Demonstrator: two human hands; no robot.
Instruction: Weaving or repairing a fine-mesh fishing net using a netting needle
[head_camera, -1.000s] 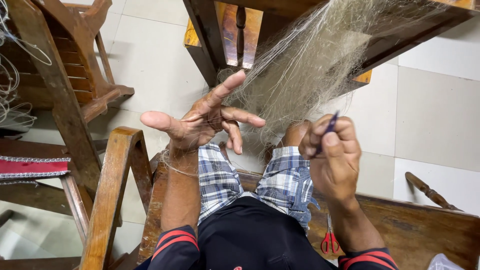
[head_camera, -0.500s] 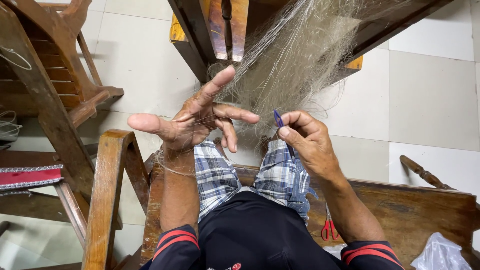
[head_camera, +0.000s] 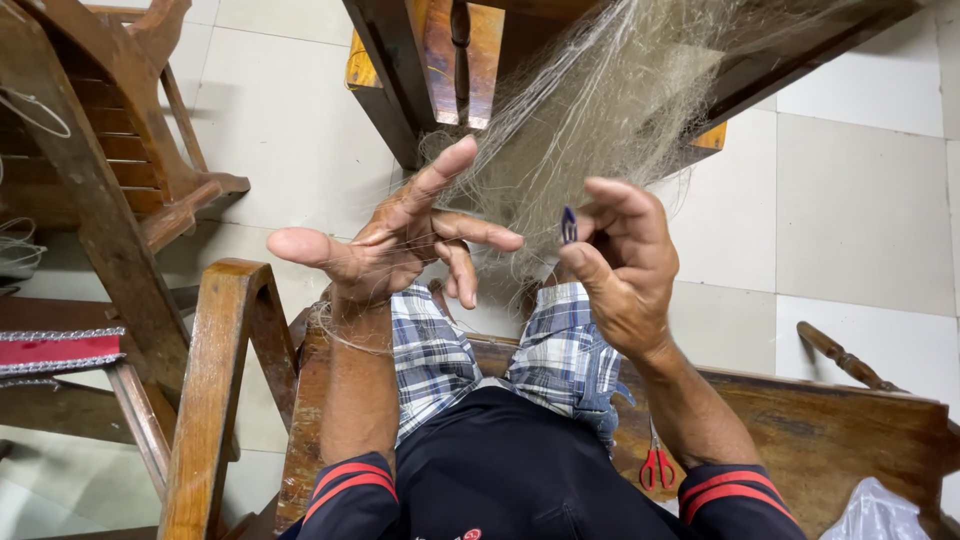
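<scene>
Fine pale fishing net (head_camera: 610, 110) hangs bunched from the wooden chair (head_camera: 440, 60) ahead. Left hand (head_camera: 400, 245), fingers spread, holds its strands. Right hand (head_camera: 625, 265) pinches a small blue netting needle (head_camera: 568, 225) beside the net.

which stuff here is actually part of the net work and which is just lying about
In use: fine pale net, left hand spread in its strands, right hand pinching a small blue netting needle.

Lying about: red-handled scissors on the bench, clear plastic bag, red cushion.
</scene>
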